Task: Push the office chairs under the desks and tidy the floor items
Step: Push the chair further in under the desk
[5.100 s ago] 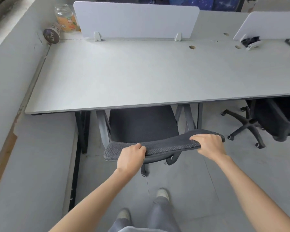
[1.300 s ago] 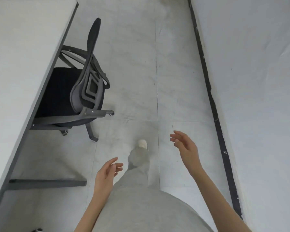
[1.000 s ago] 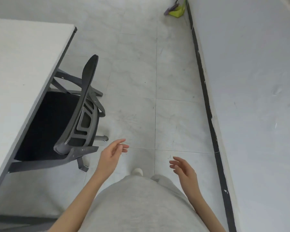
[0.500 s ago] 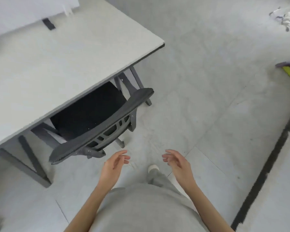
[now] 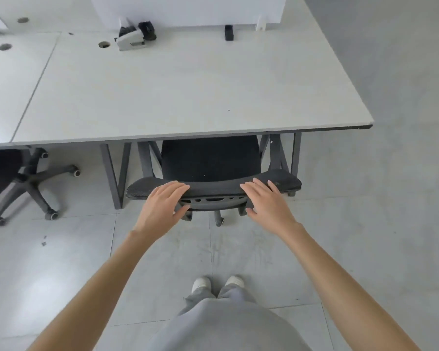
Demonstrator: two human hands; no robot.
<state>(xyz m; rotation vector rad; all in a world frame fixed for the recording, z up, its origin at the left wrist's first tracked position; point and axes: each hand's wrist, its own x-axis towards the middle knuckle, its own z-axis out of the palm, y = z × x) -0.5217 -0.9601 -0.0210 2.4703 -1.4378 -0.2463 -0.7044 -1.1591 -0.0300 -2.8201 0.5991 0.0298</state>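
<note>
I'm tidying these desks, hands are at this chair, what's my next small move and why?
Probably close both hands, left hand and right hand, on the black mesh chair back and push: its seat is only partly under the white desk.

The scene is evenly and brightly lit by soft, diffuse light. A pale glare is seen on the glossy grey tiled floor point(image 5: 39, 285) at lower left. Straight edges are bowed by wide-angle distortion; focus is sharp throughout.

second chair point(image 5: 0, 173) cut off at left edge, chair seat point(image 5: 211, 158) partly hidden under desk point(image 5: 188, 97)
</note>
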